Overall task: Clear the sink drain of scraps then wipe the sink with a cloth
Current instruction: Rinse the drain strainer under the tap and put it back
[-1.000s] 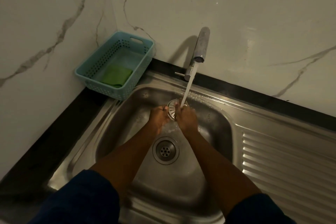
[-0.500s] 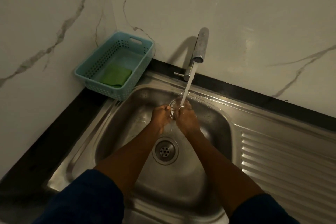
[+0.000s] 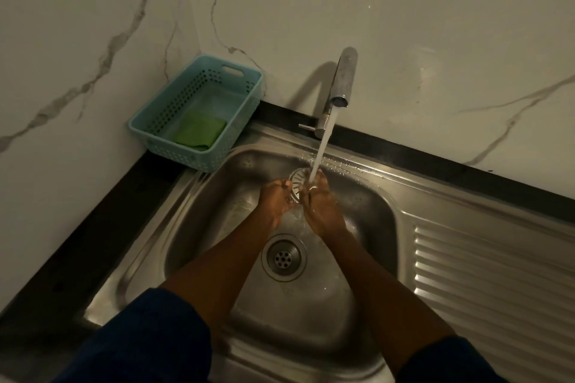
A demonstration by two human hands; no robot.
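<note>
Strainer [image 3: 297, 181] shows more between the hands than 0.5 s ago. Sink [image 3: 214, 227]: basket [image 3: 186, 154] back-left of drain [image 3: 283, 258], green cloth [image 3: 200, 131] inside. Left hand [image 3: 275, 199] and right hand [image 3: 320, 210], behind drain, curl fingers round strainer under running water [image 3: 322, 146].

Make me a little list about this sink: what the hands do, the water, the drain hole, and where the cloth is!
left hand: holds the drain strainer by its left edge
right hand: holds its right side under the stream
tap: running into the sink
drain: uncovered, strainer out
green cloth: lying in the blue basket
</note>
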